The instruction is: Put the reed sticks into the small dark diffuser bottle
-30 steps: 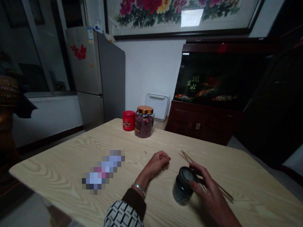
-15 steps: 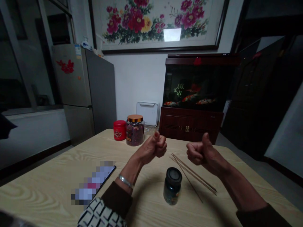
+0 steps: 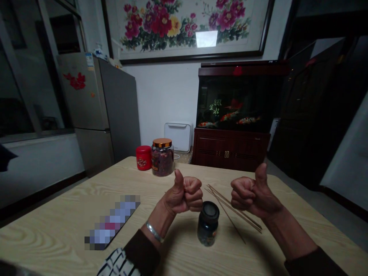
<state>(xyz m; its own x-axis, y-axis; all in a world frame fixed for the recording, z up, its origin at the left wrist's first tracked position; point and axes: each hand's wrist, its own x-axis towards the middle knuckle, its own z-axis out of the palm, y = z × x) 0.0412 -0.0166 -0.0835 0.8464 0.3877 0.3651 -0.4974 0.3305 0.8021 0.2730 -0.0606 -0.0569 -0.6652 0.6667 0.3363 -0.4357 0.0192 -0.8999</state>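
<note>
Both hands are raised above the wooden table in a thumbs-up shape. My left hand has its fingers curled into a fist with the thumb up, and nothing shows in it. Just below and right of it stands a dark glass jar with a black lid, upright. My right hand makes the same fist, thumb up, also with nothing in it. Several thin brown sticks lie crossed on the table between the jar and my right hand, partly behind that hand.
A red canister and a larger jar with a copper-coloured lid stand at the table's far edge. A blurred-out phone-like object lies at left. Beyond are a refrigerator, a white appliance and a fish tank.
My left hand has come lower and turned, its thumb now upright. My right hand has shifted slightly right, its thumb straighter. The camera view has moved a little; the objects on the table look unmoved.
</note>
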